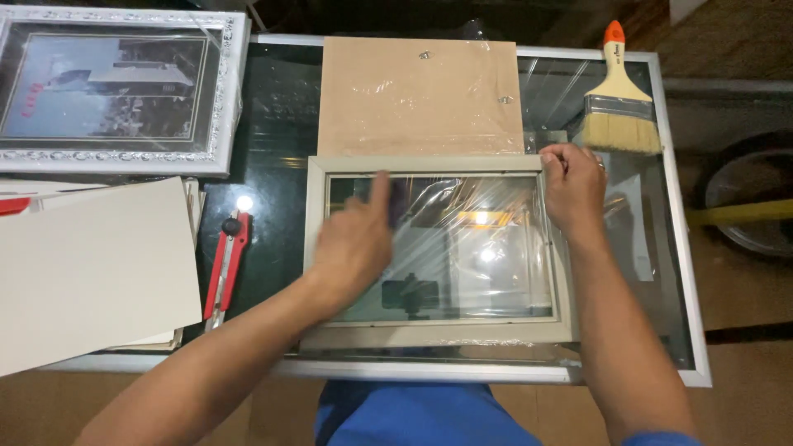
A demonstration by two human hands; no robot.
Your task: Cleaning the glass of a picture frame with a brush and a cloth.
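here the left hand (353, 244) lies on the glass of the beige picture frame (438, 330), fingers curled together with 1 finger stretched out, blurred. the right hand (574, 188) pinches the frame's upper right corner, fingers closed on its edge. the frame rests mid-table (686, 272), wrapped in clear film. behind the frame lies a brown backing board (417, 95); right of that, a paintbrush (618, 103). left of the frame sit a red utility knife (225, 268), a cream card (91, 268) cut off at the edge, and a silver framed picture (116, 91).
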